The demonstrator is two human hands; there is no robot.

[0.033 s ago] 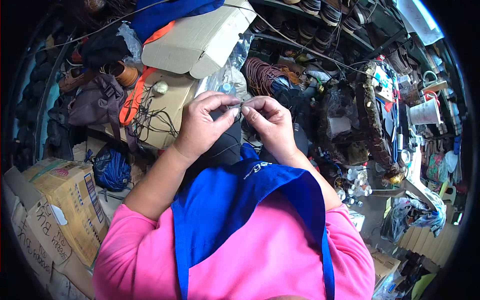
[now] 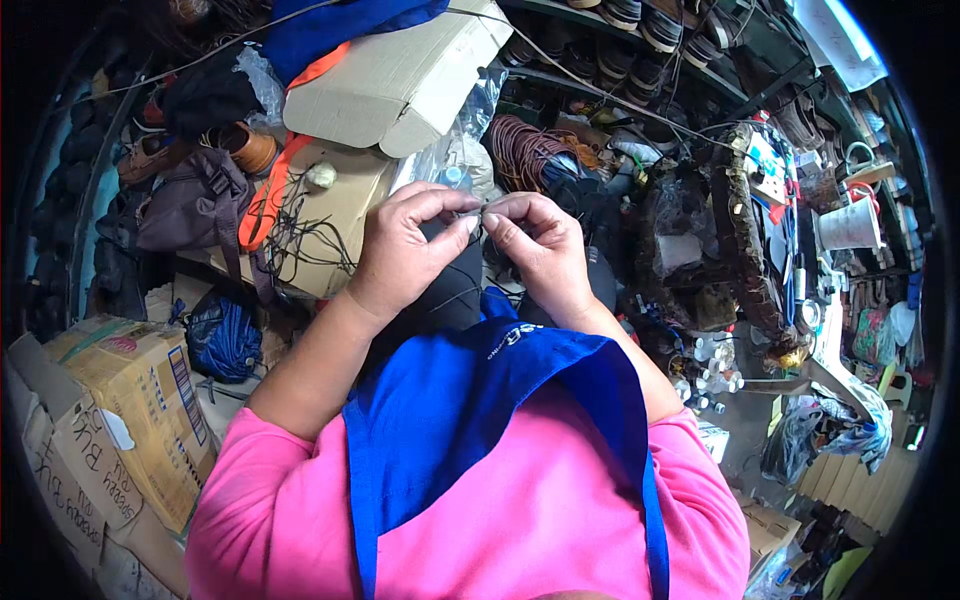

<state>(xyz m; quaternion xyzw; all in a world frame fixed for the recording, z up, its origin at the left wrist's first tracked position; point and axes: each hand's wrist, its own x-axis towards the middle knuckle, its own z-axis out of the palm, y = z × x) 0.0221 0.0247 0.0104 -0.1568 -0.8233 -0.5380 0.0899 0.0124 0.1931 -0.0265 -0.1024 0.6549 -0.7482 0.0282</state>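
My left hand (image 2: 410,235) and my right hand (image 2: 545,240) meet in front of my lap, with thumb and forefinger of each pinched together. Between the fingertips is a thin dark strand (image 2: 481,212), which looks like thread; most of it is hidden by the fingers. Below the hands are my dark trousers (image 2: 450,297) and the blue apron (image 2: 460,400). Left of my left hand, a tangle of black cords (image 2: 305,235) lies on a cardboard sheet (image 2: 355,185), beside an orange strip (image 2: 265,205) and a small pale ball (image 2: 321,175).
An open cardboard flap (image 2: 385,90) stands beyond the hands. A purple-grey bag (image 2: 195,205) and a brown shoe (image 2: 250,148) lie at left, above a cardboard box (image 2: 140,410). On the right are a worn-edged stand (image 2: 740,220), a white spool (image 2: 850,225) and several small bottles (image 2: 710,365).
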